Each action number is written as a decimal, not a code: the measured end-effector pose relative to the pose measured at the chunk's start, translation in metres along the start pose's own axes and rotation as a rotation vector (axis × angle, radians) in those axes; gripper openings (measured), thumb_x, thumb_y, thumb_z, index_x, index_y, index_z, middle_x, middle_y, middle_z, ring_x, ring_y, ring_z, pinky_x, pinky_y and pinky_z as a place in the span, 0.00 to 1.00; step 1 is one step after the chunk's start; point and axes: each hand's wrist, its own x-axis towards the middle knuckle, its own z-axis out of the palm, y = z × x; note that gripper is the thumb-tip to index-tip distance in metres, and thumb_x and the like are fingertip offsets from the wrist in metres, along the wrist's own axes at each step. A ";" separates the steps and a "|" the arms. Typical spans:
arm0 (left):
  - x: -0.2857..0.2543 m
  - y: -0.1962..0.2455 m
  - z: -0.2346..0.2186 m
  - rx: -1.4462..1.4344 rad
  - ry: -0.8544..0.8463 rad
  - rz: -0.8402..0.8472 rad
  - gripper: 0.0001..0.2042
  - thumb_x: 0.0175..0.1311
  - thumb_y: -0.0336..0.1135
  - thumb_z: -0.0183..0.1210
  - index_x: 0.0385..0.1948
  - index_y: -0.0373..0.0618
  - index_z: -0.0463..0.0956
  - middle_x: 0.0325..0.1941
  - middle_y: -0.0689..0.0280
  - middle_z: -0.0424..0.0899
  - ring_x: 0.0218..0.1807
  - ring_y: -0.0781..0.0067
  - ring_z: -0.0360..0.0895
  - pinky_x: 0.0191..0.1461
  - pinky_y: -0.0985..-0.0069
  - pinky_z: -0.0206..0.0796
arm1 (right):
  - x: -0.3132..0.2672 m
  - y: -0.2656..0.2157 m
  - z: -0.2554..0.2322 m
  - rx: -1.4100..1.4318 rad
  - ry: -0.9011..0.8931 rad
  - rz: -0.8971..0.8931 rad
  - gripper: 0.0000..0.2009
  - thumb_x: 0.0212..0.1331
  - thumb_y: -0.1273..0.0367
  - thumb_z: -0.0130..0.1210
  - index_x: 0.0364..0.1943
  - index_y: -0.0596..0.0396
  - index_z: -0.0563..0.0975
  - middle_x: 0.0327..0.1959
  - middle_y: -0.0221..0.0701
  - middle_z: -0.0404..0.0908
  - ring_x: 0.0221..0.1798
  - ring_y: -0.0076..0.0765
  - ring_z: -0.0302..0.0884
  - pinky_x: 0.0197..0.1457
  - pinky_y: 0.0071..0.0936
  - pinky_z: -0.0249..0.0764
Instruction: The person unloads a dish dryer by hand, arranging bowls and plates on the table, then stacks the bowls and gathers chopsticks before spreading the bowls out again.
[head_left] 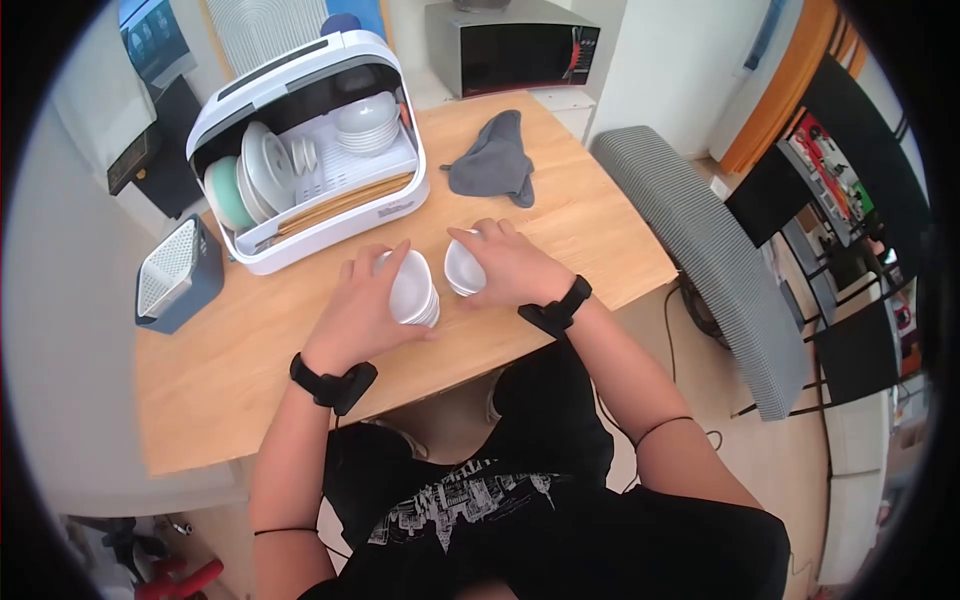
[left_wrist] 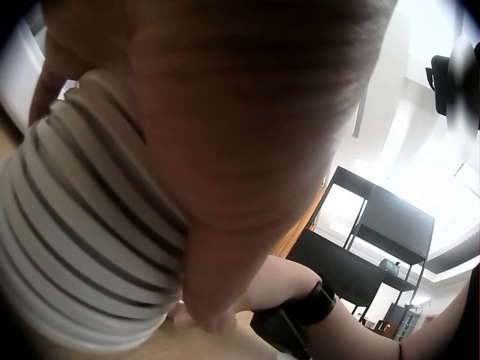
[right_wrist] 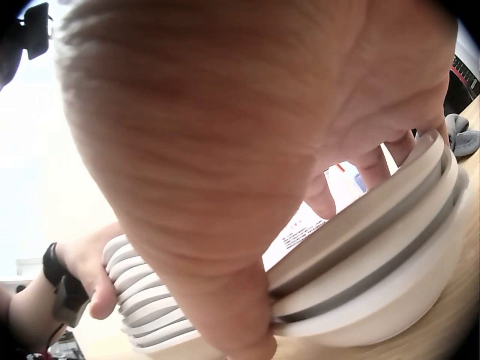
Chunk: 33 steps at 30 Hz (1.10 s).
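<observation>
Surface: one pale wooden table [head_left: 600, 220]. Room: one microwave [head_left: 515, 55] beyond its far edge, one striped bench [head_left: 700, 250] along its right side. One open white dish cabinet [head_left: 340, 228] and one crumpled grey cloth [head_left: 492, 165] occupy the tabletop. Bowls: two white stacks, apart, between cabinet and my edge. My left hand [head_left: 355, 310] clamps fingers and thumb around the taller stack [head_left: 413, 290], exact count uncertain; my right hand [head_left: 515, 265] likewise grips the shorter stack [head_left: 464, 268], at least three bowls.
</observation>
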 end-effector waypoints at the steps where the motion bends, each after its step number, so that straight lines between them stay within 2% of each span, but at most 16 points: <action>1: 0.001 0.000 0.000 -0.012 0.013 0.013 0.57 0.45 0.48 0.86 0.81 0.44 0.64 0.76 0.46 0.68 0.76 0.38 0.67 0.79 0.52 0.65 | -0.002 0.000 -0.004 0.003 -0.015 -0.006 0.55 0.45 0.53 0.82 0.81 0.54 0.66 0.74 0.58 0.69 0.75 0.67 0.66 0.80 0.49 0.67; 3: -0.001 -0.003 -0.002 -0.001 0.024 -0.008 0.57 0.45 0.46 0.86 0.81 0.44 0.63 0.74 0.48 0.69 0.76 0.41 0.67 0.79 0.53 0.65 | -0.003 0.004 0.000 0.033 -0.034 -0.044 0.56 0.45 0.53 0.82 0.81 0.55 0.66 0.74 0.58 0.68 0.76 0.67 0.66 0.81 0.49 0.66; 5: 0.000 -0.003 -0.001 -0.069 0.045 0.007 0.56 0.46 0.47 0.86 0.81 0.44 0.64 0.74 0.49 0.70 0.76 0.44 0.69 0.79 0.55 0.65 | -0.004 0.011 0.006 0.026 0.026 -0.064 0.55 0.46 0.53 0.82 0.81 0.55 0.65 0.75 0.57 0.68 0.77 0.66 0.64 0.81 0.50 0.65; 9: -0.004 -0.005 -0.006 -0.195 0.088 -0.015 0.56 0.47 0.50 0.86 0.81 0.44 0.64 0.75 0.46 0.69 0.75 0.40 0.69 0.79 0.54 0.67 | -0.004 0.012 0.008 0.133 0.045 -0.059 0.55 0.48 0.55 0.82 0.82 0.54 0.64 0.75 0.54 0.67 0.79 0.64 0.61 0.83 0.49 0.63; 12: -0.009 -0.006 -0.015 -0.235 0.122 -0.033 0.55 0.49 0.50 0.85 0.81 0.44 0.63 0.75 0.47 0.69 0.76 0.44 0.70 0.80 0.57 0.66 | -0.001 0.015 0.013 0.140 0.059 -0.065 0.55 0.47 0.56 0.82 0.82 0.54 0.63 0.75 0.54 0.67 0.79 0.64 0.61 0.84 0.49 0.62; 14: -0.020 -0.008 -0.033 -0.210 0.241 -0.007 0.54 0.51 0.45 0.85 0.81 0.45 0.63 0.74 0.52 0.71 0.76 0.50 0.70 0.80 0.59 0.64 | -0.002 0.015 0.013 0.137 0.045 -0.064 0.56 0.47 0.56 0.83 0.82 0.54 0.63 0.76 0.54 0.67 0.80 0.64 0.61 0.84 0.49 0.62; 18: -0.056 -0.049 -0.044 -0.237 0.370 -0.079 0.53 0.51 0.44 0.85 0.81 0.45 0.64 0.74 0.53 0.72 0.76 0.50 0.70 0.81 0.59 0.64 | -0.004 0.012 0.011 0.078 0.033 -0.063 0.57 0.46 0.55 0.83 0.82 0.54 0.63 0.77 0.54 0.66 0.82 0.65 0.59 0.84 0.50 0.61; 21: -0.083 -0.083 -0.024 -0.271 0.330 -0.232 0.52 0.51 0.43 0.85 0.80 0.45 0.65 0.74 0.53 0.71 0.76 0.49 0.70 0.81 0.59 0.64 | -0.011 -0.003 -0.002 -0.120 0.083 -0.079 0.56 0.47 0.54 0.83 0.81 0.55 0.64 0.79 0.56 0.65 0.83 0.66 0.58 0.84 0.52 0.61; 23: -0.096 -0.103 -0.011 -0.159 0.248 -0.240 0.52 0.51 0.44 0.85 0.80 0.45 0.66 0.74 0.51 0.71 0.76 0.48 0.70 0.81 0.60 0.64 | -0.015 -0.026 -0.020 -0.109 0.087 -0.118 0.55 0.47 0.55 0.83 0.81 0.55 0.64 0.79 0.56 0.65 0.83 0.66 0.58 0.84 0.52 0.61; 24: -0.100 -0.105 -0.009 -0.166 0.261 -0.264 0.52 0.51 0.44 0.85 0.80 0.45 0.66 0.74 0.51 0.71 0.76 0.48 0.70 0.81 0.60 0.64 | -0.014 -0.038 -0.028 -0.087 0.115 -0.125 0.54 0.48 0.55 0.83 0.81 0.54 0.65 0.79 0.56 0.65 0.83 0.66 0.59 0.84 0.53 0.61; 26: -0.099 -0.103 -0.001 -0.208 0.239 -0.255 0.50 0.50 0.46 0.84 0.79 0.44 0.68 0.75 0.46 0.69 0.77 0.41 0.67 0.81 0.57 0.65 | -0.003 -0.062 -0.035 -0.061 0.097 -0.197 0.54 0.48 0.57 0.83 0.81 0.53 0.65 0.79 0.56 0.65 0.82 0.67 0.61 0.84 0.53 0.62; 28: -0.095 -0.104 0.008 -0.181 0.229 -0.243 0.51 0.49 0.48 0.84 0.79 0.45 0.69 0.75 0.45 0.69 0.77 0.40 0.67 0.80 0.56 0.65 | 0.012 -0.088 -0.035 0.003 0.030 -0.429 0.54 0.47 0.56 0.83 0.81 0.53 0.65 0.79 0.57 0.65 0.81 0.67 0.61 0.84 0.54 0.62; 32: -0.088 -0.099 0.018 -0.070 0.185 -0.211 0.52 0.48 0.52 0.83 0.78 0.47 0.69 0.76 0.45 0.69 0.77 0.36 0.66 0.79 0.52 0.66 | 0.041 -0.103 -0.002 -0.112 -0.030 -0.429 0.55 0.47 0.56 0.83 0.81 0.52 0.64 0.79 0.56 0.66 0.81 0.67 0.62 0.83 0.54 0.64; 33: -0.089 -0.098 0.019 -0.075 0.186 -0.213 0.52 0.48 0.52 0.83 0.78 0.47 0.69 0.76 0.45 0.69 0.77 0.36 0.66 0.79 0.52 0.66 | 0.046 -0.105 0.002 -0.115 -0.119 -0.370 0.56 0.46 0.56 0.82 0.82 0.52 0.64 0.78 0.56 0.67 0.80 0.67 0.63 0.82 0.53 0.66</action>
